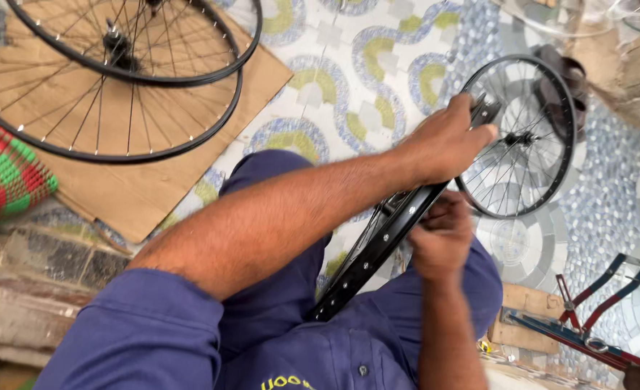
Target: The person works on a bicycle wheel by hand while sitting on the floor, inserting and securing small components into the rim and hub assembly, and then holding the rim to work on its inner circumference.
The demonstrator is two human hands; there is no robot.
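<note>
A black bicycle wheel rim [378, 242] runs slantwise across my lap, from near my waist up toward the far right. My left hand [446, 141] is stretched forward and clasps the rim's far end. Lower down, my right hand [441, 238] is closed at the rim's side among the spokes; whether it pinches a spoke or a small tool is hidden by the fingers. I wear blue work clothes, and my knee [276, 173] rises under the left forearm.
A small spoked wheel [522, 137] lies on the patterned tile floor [349, 79] beyond my left hand. Two larger spoked wheels [128, 68] rest on cardboard [153, 180] at the upper left. A red-green woven seat [2, 173] is left; a red-blue metal frame [594, 318] lower right.
</note>
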